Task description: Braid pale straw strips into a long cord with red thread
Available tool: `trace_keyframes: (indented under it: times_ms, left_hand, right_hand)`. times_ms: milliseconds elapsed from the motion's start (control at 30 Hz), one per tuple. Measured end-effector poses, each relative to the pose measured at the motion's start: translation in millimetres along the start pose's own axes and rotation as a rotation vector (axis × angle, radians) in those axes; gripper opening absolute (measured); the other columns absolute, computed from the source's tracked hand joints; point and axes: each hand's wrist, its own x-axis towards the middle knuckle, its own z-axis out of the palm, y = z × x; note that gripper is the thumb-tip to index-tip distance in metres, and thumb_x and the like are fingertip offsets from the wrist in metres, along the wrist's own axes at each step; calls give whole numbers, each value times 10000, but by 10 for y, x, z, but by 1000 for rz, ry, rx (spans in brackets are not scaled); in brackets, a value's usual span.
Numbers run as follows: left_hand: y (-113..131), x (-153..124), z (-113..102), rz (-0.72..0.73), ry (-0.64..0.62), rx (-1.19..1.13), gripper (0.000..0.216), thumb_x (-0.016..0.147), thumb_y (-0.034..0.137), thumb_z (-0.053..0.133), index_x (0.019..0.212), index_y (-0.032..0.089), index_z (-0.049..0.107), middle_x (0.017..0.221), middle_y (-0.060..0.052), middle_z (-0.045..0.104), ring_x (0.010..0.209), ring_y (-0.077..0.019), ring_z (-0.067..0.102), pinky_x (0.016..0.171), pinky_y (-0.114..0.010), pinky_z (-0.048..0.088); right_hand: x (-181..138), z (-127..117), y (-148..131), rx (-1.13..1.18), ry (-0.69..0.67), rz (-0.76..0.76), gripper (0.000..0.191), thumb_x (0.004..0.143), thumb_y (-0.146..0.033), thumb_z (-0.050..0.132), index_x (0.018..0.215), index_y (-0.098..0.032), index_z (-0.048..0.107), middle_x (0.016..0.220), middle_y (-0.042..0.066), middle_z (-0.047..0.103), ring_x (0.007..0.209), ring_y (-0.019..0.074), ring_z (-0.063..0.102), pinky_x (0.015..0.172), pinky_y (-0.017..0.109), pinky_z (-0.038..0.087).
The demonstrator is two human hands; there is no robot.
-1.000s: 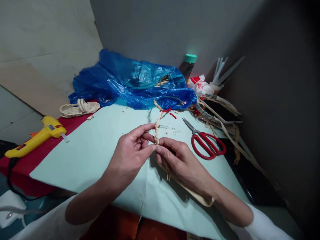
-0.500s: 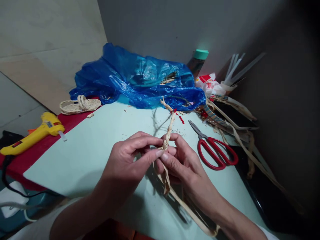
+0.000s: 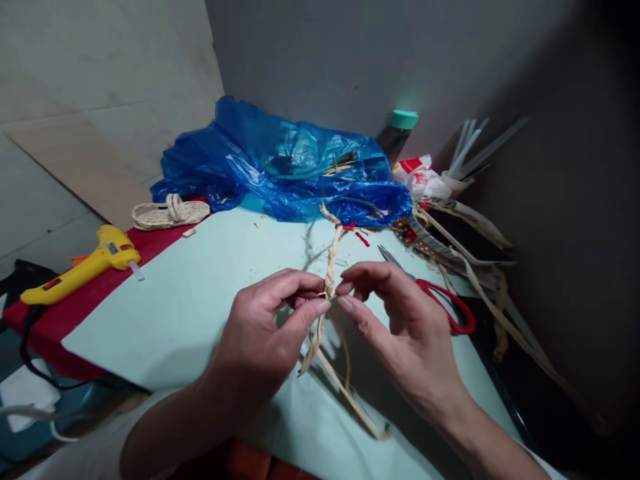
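A pale straw braid (image 3: 332, 263) runs from a red tie at its far end toward me. My left hand (image 3: 273, 320) pinches the near end of the plait between thumb and fingertips. Loose flat strands (image 3: 345, 390) hang from that point over the table. Just to the right, my right hand (image 3: 400, 320) has its thumb and index finger apart, with their tips close beside the braid; I see nothing held between them. Scissors with red handles (image 3: 457, 313) lie partly hidden behind my right hand.
A yellow glue gun (image 3: 83, 267) and a woven straw slipper (image 3: 170, 212) lie at left on red cloth. A crumpled blue plastic bag (image 3: 280, 157) fills the back. At right are loose straw strips (image 3: 475, 277), a cup of glue sticks (image 3: 456, 181) and a green-lidded bottle (image 3: 403, 123).
My right hand has let go of the braid and moved slightly right, its fingers spreading. The loose strands now hang lower and further left. The view has shifted a little.
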Motion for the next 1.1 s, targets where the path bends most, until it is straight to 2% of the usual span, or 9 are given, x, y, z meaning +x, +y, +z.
trace_keyframes:
  times_ms: [67,200,333,467,567,767,1100]
  left_hand:
    - [6,-16,7,24,32,63,56,712,230,719,758,198,724,767,-33,684,697,-169,596,703,-262,491]
    - [9,-42,35,79,49,109,44,724,223,705,750,208,737,764,-32,678,684,-165,587,678,-261,479]
    - [5,-41,45,140,48,113,55,721,183,704,744,208,748,731,-30,676,674,-164,589,660,-260,470]
    - [-11,-41,40,232,28,171,68,748,164,679,748,183,744,701,-28,667,650,-149,589,639,-246,467]
    - [-41,-34,29,276,-15,239,93,780,171,645,784,170,738,722,-29,666,660,-139,597,638,-236,469]
    - [-74,-9,0,262,-97,237,128,785,132,604,808,145,729,708,-27,644,624,-120,581,594,-223,458]
    - [-54,-5,-32,200,-136,183,117,793,177,618,819,149,728,742,-30,650,658,-121,590,601,-215,458]
  right_hand:
    - [1,-22,4,-91,50,-141,152,859,-190,615,1005,-209,579,867,37,640,747,156,577,708,302,475]
    - [9,-42,-16,-253,56,-371,190,836,-105,620,994,-210,605,838,37,663,740,167,583,688,313,457]
    - [1,-32,-19,-338,84,-474,243,816,-68,631,1016,-203,604,839,44,682,727,166,586,683,320,457]
    - [-34,-7,16,-335,102,-512,283,790,-28,634,1022,-185,600,843,59,691,721,168,595,674,326,474]
    - [-41,13,38,-313,106,-505,257,791,-18,622,985,-186,608,819,57,693,713,167,604,656,325,484]
    - [-9,12,18,-340,126,-478,135,813,-49,604,854,-176,626,692,23,659,628,146,575,603,298,468]
    - [8,-7,1,-22,54,-26,106,831,-146,595,734,-175,625,649,-11,628,572,100,554,547,220,453]
